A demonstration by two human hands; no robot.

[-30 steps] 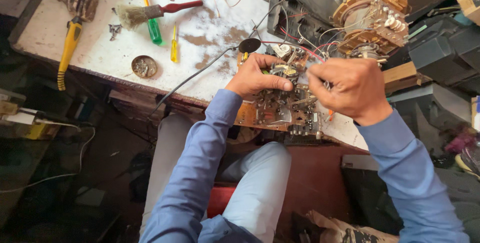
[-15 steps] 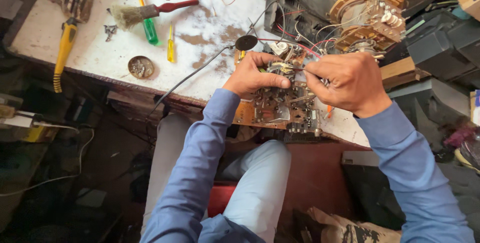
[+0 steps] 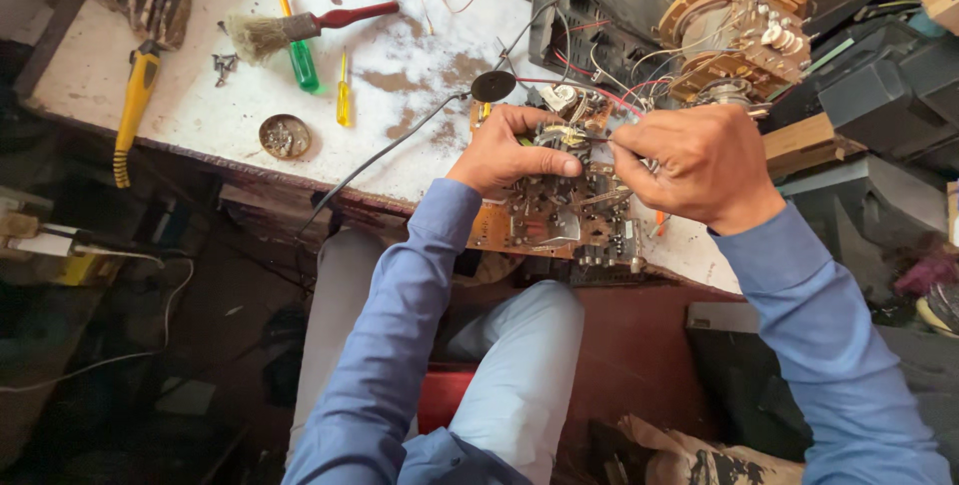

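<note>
1. Two hands meet over the circuit board (image 3: 559, 220), which sits at the near edge of the white workbench (image 3: 180, 115), partly overhanging your lap.
2. Your left hand (image 3: 509, 150) clamps the board's upper components, thumb on top.
3. Your right hand (image 3: 699, 160) is closed, pinching something thin; what it is stays hidden behind the fingers.
4. Tangled wires (image 3: 599, 95) blur the board's far end.
5. Leftward lie a brush (image 3: 290, 30), green screwdriver (image 3: 300, 60), yellow screwdriver (image 3: 343, 100) and small tin (image 3: 284, 135).

Two hands: left (image 3: 504, 150), right (image 3: 699, 165). One board (image 3: 559, 220). Two screwdrivers: green (image 3: 300, 60), yellow (image 3: 343, 100). One brush (image 3: 290, 30). One tin (image 3: 284, 135). One black disc (image 3: 492, 85).
</note>
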